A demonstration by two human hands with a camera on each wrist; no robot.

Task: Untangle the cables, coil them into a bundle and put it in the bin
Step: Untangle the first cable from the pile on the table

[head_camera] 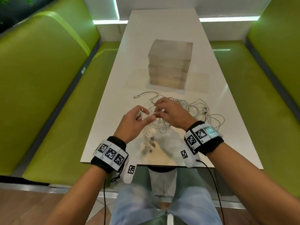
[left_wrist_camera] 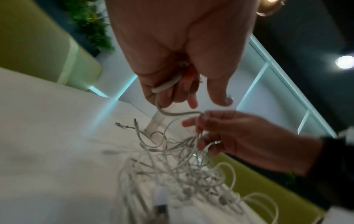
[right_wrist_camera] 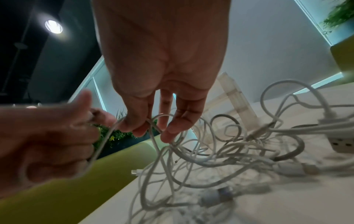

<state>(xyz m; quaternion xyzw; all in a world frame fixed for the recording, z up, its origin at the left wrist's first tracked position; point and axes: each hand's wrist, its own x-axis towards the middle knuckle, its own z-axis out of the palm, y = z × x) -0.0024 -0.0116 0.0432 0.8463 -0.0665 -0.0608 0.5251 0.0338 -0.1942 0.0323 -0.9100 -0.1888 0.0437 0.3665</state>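
A tangle of white cables (head_camera: 191,111) lies on the white table (head_camera: 162,30), partly lifted between my hands. My left hand (head_camera: 138,118) grips a loop of one white cable (left_wrist_camera: 166,86) in its curled fingers. My right hand (head_camera: 164,109) pinches strands of the tangle (right_wrist_camera: 153,130) between thumb and fingertips, just right of the left hand. Loose plug ends (head_camera: 150,143) hang below the hands near the table's front edge. The clear plastic bin (head_camera: 170,62) stands on the table beyond the tangle.
Green upholstered benches (head_camera: 48,78) flank the table on both sides. A cable end (head_camera: 138,95) trails out to the left of the tangle. A white power strip (right_wrist_camera: 341,142) lies among the cables at the right. Bare tabletop stretches behind the bin.
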